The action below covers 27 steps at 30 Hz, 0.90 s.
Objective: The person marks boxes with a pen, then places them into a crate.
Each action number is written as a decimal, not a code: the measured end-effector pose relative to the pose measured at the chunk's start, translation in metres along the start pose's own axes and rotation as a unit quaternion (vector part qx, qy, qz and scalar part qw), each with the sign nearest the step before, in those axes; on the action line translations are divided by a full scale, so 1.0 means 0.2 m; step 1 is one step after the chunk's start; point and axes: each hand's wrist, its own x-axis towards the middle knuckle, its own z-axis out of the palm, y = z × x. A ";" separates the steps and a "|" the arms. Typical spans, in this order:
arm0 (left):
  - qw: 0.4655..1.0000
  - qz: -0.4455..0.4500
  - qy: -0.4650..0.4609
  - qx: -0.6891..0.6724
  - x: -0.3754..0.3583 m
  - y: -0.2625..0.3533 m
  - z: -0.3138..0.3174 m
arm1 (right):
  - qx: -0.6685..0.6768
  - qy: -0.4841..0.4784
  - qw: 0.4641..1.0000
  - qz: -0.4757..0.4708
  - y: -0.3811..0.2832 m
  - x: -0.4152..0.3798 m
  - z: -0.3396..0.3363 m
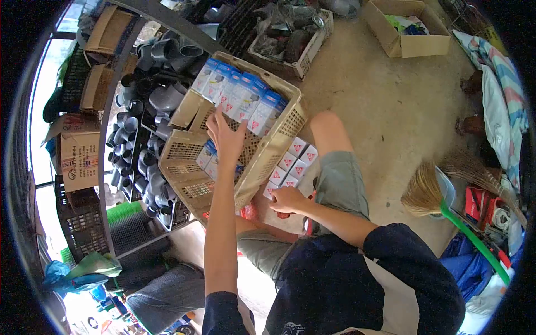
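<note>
A tan plastic crate (pixel 294 111) stands tilted in front of me, with white-and-blue small cartons (pixel 240 99) packed in rows at its far end. My left hand (pixel 225 137) reaches over the crate, its index finger and thumb apart, fingertips at the near edge of those cartons. More cartons (pixel 211 167) lie lower in the crate, partly hidden by my left forearm. Beside the crate, a block of white cartons with red marks (pixel 288 163) sits by my knee. My right hand (pixel 290 201) is closed at the near end of this block; what its curled fingers hold is hidden.
Dark grey pipe fittings (pixel 162 97) fill racks at the left, beside cardboard boxes (pixel 81 156). Behind the crate is another crate of wrapped parts (pixel 306 58). An open cardboard box (pixel 424 44) stands on the floor. A green-handled broom (pixel 446 212) lies at the right.
</note>
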 end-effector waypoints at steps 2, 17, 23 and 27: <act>0.999 -0.029 -0.010 -0.008 0.02 0.02 0.00 | 0.002 0.012 1.000 -0.011 0.04 0.01 0.03; 0.938 -0.005 0.159 -0.308 -0.33 0.24 -0.56 | -0.025 0.005 1.000 -0.014 0.10 -0.07 -0.05; 0.553 -0.192 0.213 -0.783 -1.08 0.22 -0.67 | 0.091 0.016 0.996 0.003 0.28 0.07 0.04; 0.221 -0.280 0.072 -0.931 -1.61 0.23 -0.52 | 0.533 -0.053 0.839 0.091 0.21 0.07 0.02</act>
